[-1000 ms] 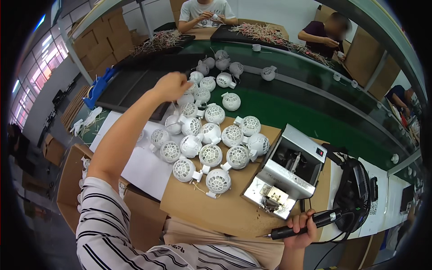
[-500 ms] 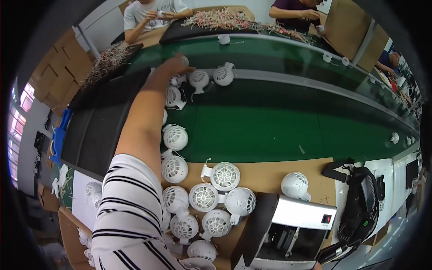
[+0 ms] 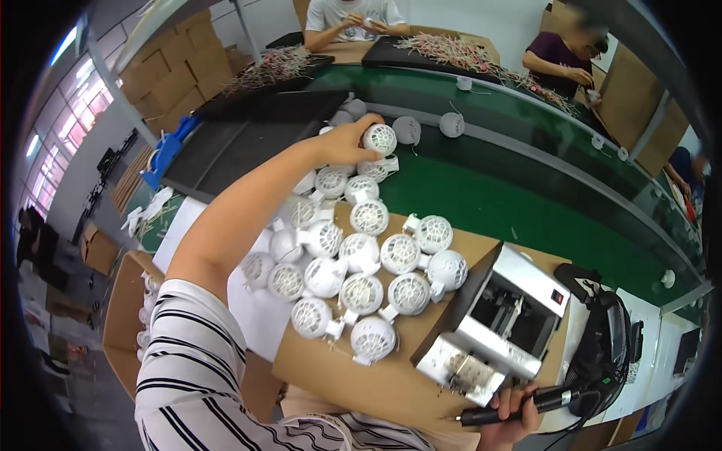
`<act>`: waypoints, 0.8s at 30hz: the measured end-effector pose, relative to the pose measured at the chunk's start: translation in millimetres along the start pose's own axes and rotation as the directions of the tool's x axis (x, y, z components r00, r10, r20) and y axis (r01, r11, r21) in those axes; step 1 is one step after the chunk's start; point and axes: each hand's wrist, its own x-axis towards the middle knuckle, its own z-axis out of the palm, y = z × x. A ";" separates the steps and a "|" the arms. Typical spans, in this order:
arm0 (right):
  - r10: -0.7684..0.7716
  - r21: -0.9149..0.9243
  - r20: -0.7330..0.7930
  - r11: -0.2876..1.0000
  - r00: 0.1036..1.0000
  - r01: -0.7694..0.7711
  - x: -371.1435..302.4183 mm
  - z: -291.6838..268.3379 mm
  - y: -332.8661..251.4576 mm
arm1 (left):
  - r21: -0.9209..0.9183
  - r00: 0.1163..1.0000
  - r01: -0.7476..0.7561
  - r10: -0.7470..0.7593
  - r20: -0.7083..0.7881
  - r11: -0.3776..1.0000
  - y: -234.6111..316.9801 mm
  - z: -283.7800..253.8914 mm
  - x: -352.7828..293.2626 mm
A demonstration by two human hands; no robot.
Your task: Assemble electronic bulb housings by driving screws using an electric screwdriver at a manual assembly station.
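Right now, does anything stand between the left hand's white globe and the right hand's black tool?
Yes: other white globes on the cardboard, and the silver machine just beyond the black tool.

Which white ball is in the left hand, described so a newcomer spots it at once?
Find the green surface across the scene. Near its left end, right of the black board, is the left hand. The white latticed ball there is the one: among similar balls, only it is gripped by that hand.
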 end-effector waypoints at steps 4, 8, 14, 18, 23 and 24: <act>-0.054 -0.031 -0.168 0.998 0.984 0.049 -11.2 26.4 -7.0 | -0.041 0.981 0.067 -0.073 -0.182 0.997 29.4 -8.6 -55.5; -0.251 -0.169 -0.421 0.966 0.871 0.197 -8.7 13.6 -49.0 | -0.074 0.844 0.093 -0.118 -0.523 0.993 22.7 -36.8 -120.6; -0.357 -0.031 -0.682 0.886 0.639 0.462 31.4 46.3 -86.9 | -0.615 0.564 0.044 -0.527 -0.635 0.788 -18.6 -40.8 -291.1; 0.100 -0.117 -0.460 0.978 0.882 -0.172 26.2 51.6 -75.1 | -0.495 0.718 0.110 -0.413 -0.560 0.862 30.9 -7.0 -288.5; -0.074 -0.611 -0.295 0.781 0.953 -0.129 24.2 79.9 -65.2 | -0.566 0.873 0.111 -0.352 -0.337 0.817 131.0 27.5 -283.0; -0.153 -0.674 -0.248 0.737 0.957 -0.057 22.9 93.0 -69.1 | -0.435 0.914 -0.020 -0.160 -0.372 0.900 160.6 38.1 -275.2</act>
